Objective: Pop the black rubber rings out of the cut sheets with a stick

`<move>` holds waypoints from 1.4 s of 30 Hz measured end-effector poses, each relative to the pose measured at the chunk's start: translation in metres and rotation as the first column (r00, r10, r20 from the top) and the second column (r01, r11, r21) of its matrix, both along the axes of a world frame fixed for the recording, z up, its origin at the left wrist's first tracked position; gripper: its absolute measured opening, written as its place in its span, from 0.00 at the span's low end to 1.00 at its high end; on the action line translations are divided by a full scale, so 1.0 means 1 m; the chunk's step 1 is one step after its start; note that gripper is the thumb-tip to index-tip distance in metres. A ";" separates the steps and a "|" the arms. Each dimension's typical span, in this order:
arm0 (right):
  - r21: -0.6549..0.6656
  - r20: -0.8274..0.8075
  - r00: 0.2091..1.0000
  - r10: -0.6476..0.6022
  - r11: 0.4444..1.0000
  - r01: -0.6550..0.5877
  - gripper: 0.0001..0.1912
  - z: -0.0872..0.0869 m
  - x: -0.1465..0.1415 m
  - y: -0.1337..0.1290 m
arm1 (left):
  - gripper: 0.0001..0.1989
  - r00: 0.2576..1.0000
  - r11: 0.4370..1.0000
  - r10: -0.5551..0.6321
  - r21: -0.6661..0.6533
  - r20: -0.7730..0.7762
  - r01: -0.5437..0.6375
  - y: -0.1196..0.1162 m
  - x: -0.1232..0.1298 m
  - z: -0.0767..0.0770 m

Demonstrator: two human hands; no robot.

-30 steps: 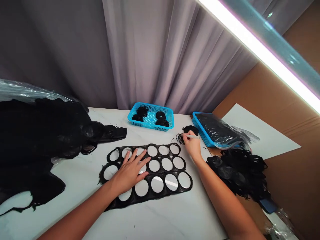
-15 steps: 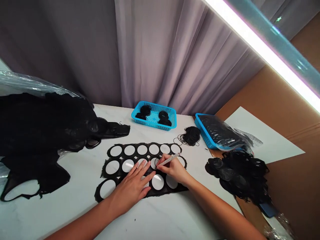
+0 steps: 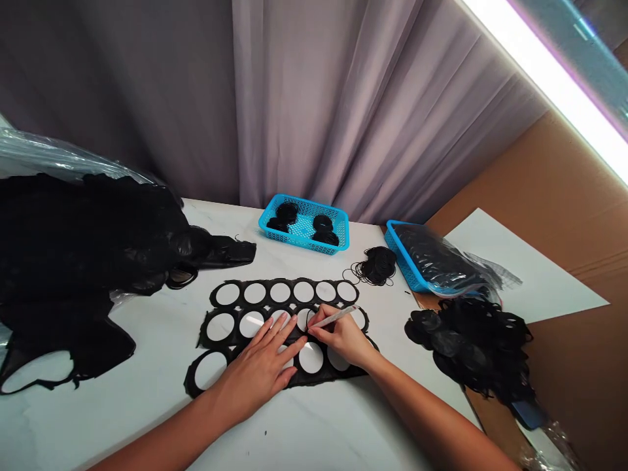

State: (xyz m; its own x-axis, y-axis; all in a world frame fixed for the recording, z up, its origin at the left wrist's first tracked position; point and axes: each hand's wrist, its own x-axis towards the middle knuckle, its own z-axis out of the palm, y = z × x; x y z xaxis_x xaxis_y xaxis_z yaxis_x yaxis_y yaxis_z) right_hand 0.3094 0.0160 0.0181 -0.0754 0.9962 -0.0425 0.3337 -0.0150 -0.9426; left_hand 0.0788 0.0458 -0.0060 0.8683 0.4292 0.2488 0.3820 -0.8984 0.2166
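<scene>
1. Two hands work on a black sheet with round holes (image 3: 267, 293), which lies flat on a white marble table (image 3: 318, 432), its long axis running roughly left to right.
2. The left hand (image 3: 255, 373) rests flat on the sheet's lower rows, fingers spread and released, grasping nothing.
3. The right hand (image 3: 343, 337) sits just beside the left, its fingers closed in a writing grip around a white pen (image 3: 336, 316).
4. The pen slants across the sheet, its tip pointing down-left at the rim of a hole in the middle row, its tail up-right.
5. A second ago the right hand was beyond the sheet, by the tangle of black rings (image 3: 377, 266); now it is over the sheet.
6. Beyond the sheet stand a blue plastic basket (image 3: 299, 241) holding black discs (image 3: 287, 211) and a second blue basket (image 3: 402, 261) with a clear bag of black material (image 3: 436, 258). A heap of black cut sheet (image 3: 466, 343) lies right of the sheet, and a large black pile (image 3: 88, 242) lies left of it.
</scene>
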 end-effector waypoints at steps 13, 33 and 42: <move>0.373 0.703 0.712 -0.013 0.858 -0.353 0.07 -0.019 0.005 -0.006 | 0.26 1.000 1.000 0.001 0.003 -0.025 -0.001 -0.001 -0.001 0.003; -0.124 -0.035 0.996 -0.081 0.989 0.077 0.10 0.008 -0.020 -0.066 | 0.31 0.994 0.994 -0.100 -0.054 -0.036 0.098 -0.036 -0.023 0.006; -0.027 0.058 0.992 -0.112 0.993 0.113 0.11 0.002 -0.022 -0.073 | 0.30 0.995 0.994 -0.097 -0.059 -0.030 0.095 -0.035 -0.023 0.002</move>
